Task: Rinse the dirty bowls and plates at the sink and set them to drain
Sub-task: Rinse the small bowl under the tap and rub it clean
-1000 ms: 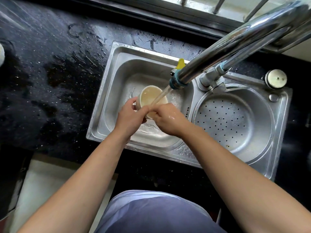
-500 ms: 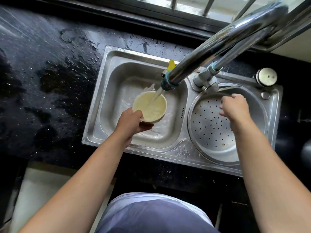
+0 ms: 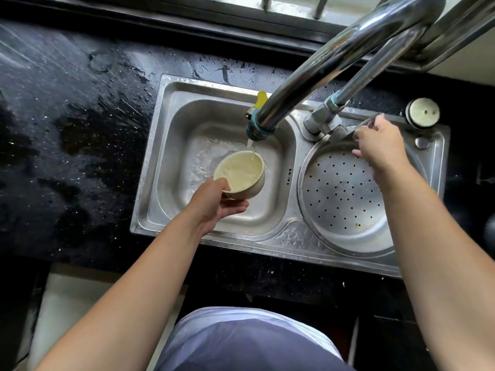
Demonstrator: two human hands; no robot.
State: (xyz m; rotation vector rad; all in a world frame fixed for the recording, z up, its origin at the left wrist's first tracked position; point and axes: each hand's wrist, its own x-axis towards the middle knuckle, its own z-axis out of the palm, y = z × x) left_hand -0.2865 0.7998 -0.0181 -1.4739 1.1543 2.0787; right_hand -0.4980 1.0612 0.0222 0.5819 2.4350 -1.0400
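A cream bowl [image 3: 241,174] full of water is held over the left basin of the steel sink [image 3: 150,167], just below the tap spout [image 3: 256,131], from which a thin stream runs into it. My left hand [image 3: 217,204] grips the bowl's near rim and underside. My right hand [image 3: 380,145] rests on the tap lever [image 3: 361,124] at the back of the right basin, fingers curled around it.
The right basin holds a round perforated drain pan [image 3: 345,194]. A round metal cap [image 3: 423,113] sits at the sink's far right corner. Wet black countertop [image 3: 67,135] surrounds the sink. The large chrome tap pipe [image 3: 348,49] arches overhead.
My right hand left the bowl and moved right and back onto the tap lever. The bowl filled with water and stays in my left hand; the stream is thinner.
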